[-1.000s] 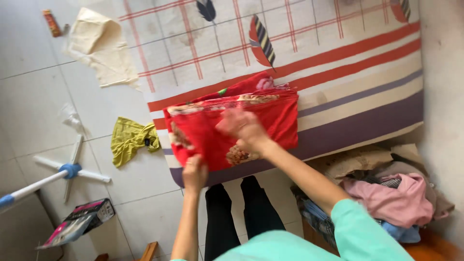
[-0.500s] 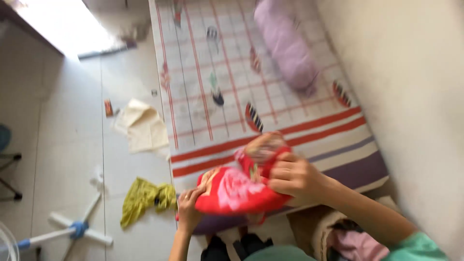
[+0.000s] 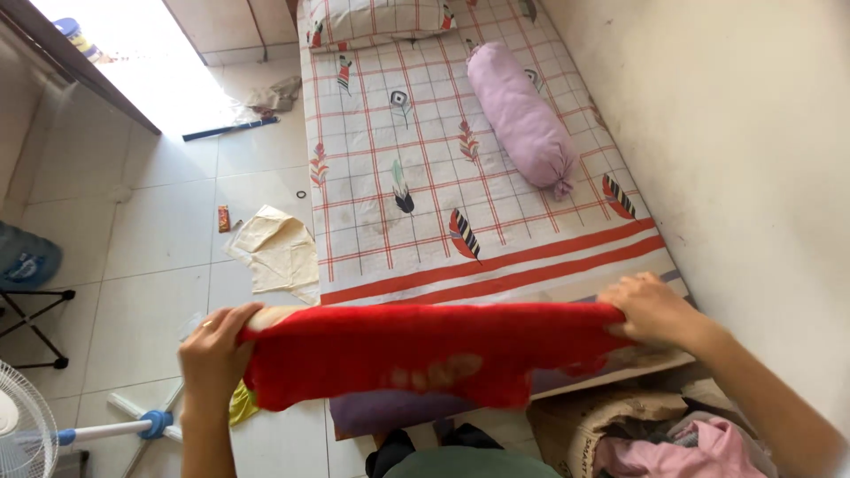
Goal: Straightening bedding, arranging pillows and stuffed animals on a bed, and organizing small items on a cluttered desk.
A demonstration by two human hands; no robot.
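Red cloth [image 3: 425, 350], bunched before, now stretched between left hand [image 3: 212, 354] and right hand [image 3: 651, 310].

One red cloth [image 3: 425, 350], two hands, left [image 3: 212, 354], right [image 3: 651, 310]; one lilac bolster [image 3: 522, 119] at 1 o'clock; one pillow [image 3: 381, 16]; one fan [image 3: 22, 434].

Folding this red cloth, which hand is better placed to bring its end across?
Probably the right hand: it grips the red cloth over the bed; the left hand hangs beyond its edge.
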